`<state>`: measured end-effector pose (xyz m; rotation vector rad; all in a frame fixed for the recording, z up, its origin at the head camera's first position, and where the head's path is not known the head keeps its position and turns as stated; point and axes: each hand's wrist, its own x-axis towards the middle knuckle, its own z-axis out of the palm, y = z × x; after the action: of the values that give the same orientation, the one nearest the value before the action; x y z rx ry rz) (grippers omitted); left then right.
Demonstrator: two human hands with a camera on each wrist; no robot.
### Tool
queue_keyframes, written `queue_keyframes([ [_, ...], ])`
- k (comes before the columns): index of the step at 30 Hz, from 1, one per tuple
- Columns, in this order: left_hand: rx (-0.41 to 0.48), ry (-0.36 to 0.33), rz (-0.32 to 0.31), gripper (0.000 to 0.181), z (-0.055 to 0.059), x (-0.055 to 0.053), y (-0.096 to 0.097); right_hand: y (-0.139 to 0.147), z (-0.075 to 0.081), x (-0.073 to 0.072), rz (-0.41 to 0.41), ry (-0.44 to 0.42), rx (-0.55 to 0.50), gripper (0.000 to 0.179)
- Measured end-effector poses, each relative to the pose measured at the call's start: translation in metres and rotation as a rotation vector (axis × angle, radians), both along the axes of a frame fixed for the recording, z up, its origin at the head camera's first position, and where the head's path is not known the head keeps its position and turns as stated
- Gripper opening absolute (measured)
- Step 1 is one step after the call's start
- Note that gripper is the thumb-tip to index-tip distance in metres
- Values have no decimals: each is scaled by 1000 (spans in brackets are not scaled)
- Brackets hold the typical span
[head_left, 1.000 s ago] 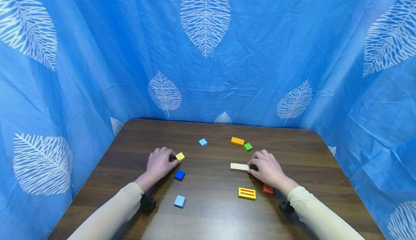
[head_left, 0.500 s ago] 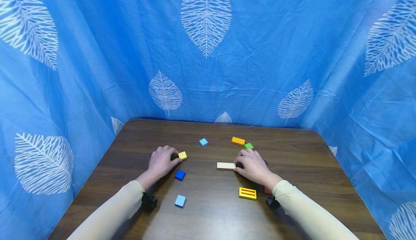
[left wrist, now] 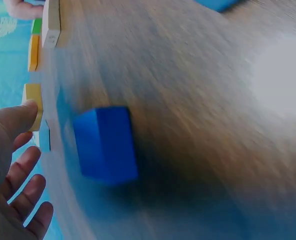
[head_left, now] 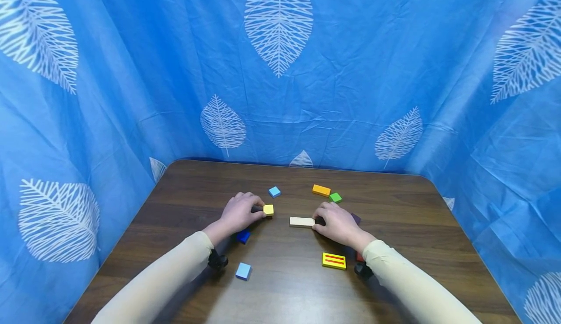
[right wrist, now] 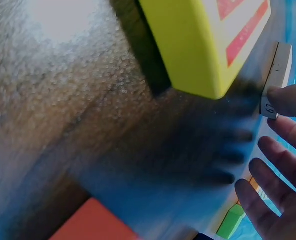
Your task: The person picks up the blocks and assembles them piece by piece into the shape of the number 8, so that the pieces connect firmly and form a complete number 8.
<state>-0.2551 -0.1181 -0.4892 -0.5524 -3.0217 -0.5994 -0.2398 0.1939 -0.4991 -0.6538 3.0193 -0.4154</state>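
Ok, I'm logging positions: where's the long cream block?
In the head view, right of centre, the long cream block is between the small yellow block and the right hand pinching its right end.

On R-wrist cam I get one no.: dark digits near one end of the white block (right wrist: 276, 75), prob. "67", sideways & tiny, so I can't swear to it. L-wrist cam gives me only faint marks on that blk, illegible. Yellow block (head_left: 334, 261) shows me 2 parallel red bars (right wrist: 246, 32) on top, approx. an "=" sign; can't confirm it's a symbol.
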Motion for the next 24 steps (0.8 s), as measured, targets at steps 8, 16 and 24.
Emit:
queue_keyframes([
  [8, -61, 3, -72, 28, -3, -10, 26, 0, -1, -1, -17, -17, -6, 23],
  [16, -82, -37, -81, 27, -4, -14, 41, -1, -3, -1, -11, -9, -11, 21],
  [24, -91, -31, -71, 25, -6, -17, 46, 0, -1, -2, -9, -1, -13, 20],
])
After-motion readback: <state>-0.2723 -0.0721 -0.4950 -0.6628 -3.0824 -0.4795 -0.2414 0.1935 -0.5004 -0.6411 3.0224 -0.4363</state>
